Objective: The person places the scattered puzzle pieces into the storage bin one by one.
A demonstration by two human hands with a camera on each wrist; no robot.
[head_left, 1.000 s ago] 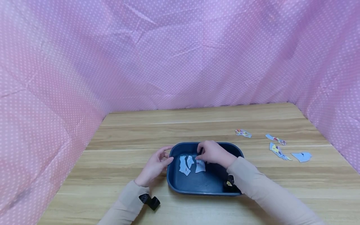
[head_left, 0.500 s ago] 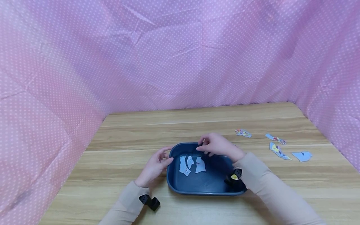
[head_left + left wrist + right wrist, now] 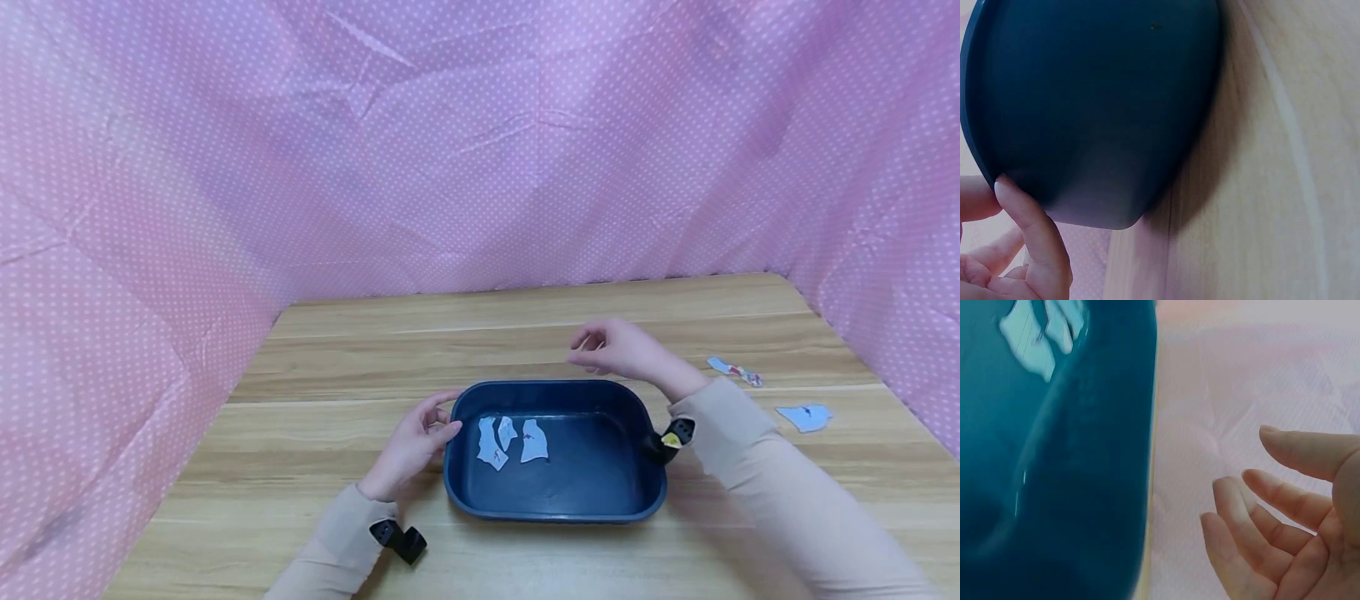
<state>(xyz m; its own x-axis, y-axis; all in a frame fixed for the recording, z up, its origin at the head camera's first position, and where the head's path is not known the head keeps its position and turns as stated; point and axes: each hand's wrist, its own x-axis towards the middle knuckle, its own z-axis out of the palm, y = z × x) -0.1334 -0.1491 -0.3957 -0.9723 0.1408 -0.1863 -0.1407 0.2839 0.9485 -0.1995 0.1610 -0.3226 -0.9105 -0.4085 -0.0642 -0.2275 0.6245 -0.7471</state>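
A dark blue plastic basin (image 3: pixel 558 504) stands on the wooden table. Inside it, toward the left, lie three pale blue torn-looking paper pieces (image 3: pixel 534 440). My left hand (image 3: pixel 408 446) holds the basin's left rim between thumb and fingers; the left wrist view shows the thumb (image 3: pixel 1029 215) against the edge. Behind the basin's back right rim, my right hand (image 3: pixel 618 350) is raised with loosely bent fingers and holds nothing. In the right wrist view its fingers (image 3: pixel 1235 519) are apart from the thumb, beside the basin wall (image 3: pixel 1104 456).
Two more paper pieces lie on the right of the table: a narrow one with red marks (image 3: pixel 735 372) and a wider pale blue one (image 3: pixel 804 417). The right sleeve (image 3: pixel 772 467) crosses the table's right side. Pink dotted cloth (image 3: pixel 480 167) hangs behind the table (image 3: pixel 337 350).
My right hand has left the paper piece in the basin and moved up and right, past the back rim. Its arm now covers two table pieces. The left hand has stayed put.
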